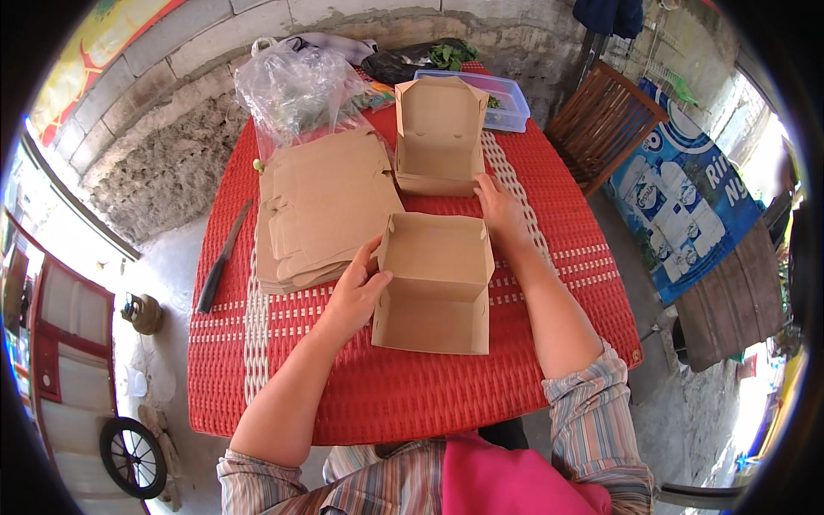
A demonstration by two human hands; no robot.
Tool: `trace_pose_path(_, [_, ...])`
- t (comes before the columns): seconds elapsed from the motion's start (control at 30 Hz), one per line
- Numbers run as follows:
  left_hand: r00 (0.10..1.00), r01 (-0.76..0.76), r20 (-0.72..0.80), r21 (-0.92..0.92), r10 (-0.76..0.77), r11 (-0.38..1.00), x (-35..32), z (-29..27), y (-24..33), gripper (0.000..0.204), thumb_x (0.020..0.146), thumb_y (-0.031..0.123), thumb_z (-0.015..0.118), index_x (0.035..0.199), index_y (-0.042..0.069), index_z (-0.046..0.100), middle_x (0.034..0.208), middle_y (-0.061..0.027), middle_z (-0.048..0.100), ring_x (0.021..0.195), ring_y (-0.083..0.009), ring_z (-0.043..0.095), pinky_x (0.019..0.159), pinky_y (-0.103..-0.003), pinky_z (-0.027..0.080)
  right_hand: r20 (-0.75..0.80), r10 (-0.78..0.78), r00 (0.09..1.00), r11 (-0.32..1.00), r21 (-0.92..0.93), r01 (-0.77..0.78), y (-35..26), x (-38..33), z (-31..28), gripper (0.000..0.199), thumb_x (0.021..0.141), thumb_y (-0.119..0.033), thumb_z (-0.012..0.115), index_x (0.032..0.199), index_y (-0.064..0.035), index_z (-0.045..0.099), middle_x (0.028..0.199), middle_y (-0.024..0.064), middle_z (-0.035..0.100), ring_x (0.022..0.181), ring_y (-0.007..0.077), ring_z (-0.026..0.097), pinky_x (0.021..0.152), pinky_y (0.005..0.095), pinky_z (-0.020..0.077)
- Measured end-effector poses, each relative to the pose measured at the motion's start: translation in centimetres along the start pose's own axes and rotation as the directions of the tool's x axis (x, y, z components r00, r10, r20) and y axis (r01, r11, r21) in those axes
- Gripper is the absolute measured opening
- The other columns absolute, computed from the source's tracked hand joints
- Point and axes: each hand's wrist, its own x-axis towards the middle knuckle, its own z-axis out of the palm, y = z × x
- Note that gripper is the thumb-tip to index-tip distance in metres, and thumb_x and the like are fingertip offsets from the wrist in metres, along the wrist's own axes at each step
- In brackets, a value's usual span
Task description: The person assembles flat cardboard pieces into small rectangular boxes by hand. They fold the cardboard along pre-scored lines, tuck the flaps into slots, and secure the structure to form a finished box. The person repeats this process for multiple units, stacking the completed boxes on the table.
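- Clock directions are taken from the nearer box. At 9 o'clock, beyond the left hand, I note a knife (225, 257) lying on the table (360, 408), well apart from the work.
- At 10 o'clock: a stack of flat cardboard blanks (330, 202).
- At 9 o'clock: my left hand (354, 296), thumb and fingers pinching the left edge of the nearer box.
- At centre: the nearer box (432, 318), hinged open. I judge the step in hand to be forming and placing boxes.
- At 12 o'clock: the farther box (442, 159), also open.
- At 1 o'clock: my right hand (505, 215), fingertips at the farther box's near right corner; I cannot tell whether they pinch. The next move probably calls for steadying the nearer box with both hands.
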Motion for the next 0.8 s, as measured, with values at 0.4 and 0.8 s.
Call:
trace_pose_path(0.4, [0.999,0.034,-0.041,0.022,-0.033,0.999,-0.4,0.5,1.2,0.065,0.096,0.0,0.05,0.157,0.006,0.027,0.106,-0.0055,0.057,0.093,-0.0108,0.049,0.085,-0.026,0.041,-0.113,0.316,0.942,0.927,0.245,-0.282,1.7,-1.2,-0.8,0.036,0.103,-0.009,0.048,0.138,-0.0078,0.05,0.116,0.014,0.066,0.102,0.0299,0.065,0.089,0.0422,0.0517])
trace_pose_path(0.8, [0.992,0.062,-0.061,-0.515,-0.108,0.855,-0.6,0.6,2.2,0.053,0.103,0.025,0.054,0.15,0.01,0.034,0.125,-0.0077,0.056,0.113,-0.0141,0.051,0.095,-0.034,0.044,0.609,0.275,0.744,0.194,0.722,-0.664,-6.3,-4.3,-6.9,0.036,0.106,-0.028,0.052,0.132,-0.0056,0.063,0.108,0.0025,0.071,0.094,0.0113,0.065,0.084,0.0291,0.0522])
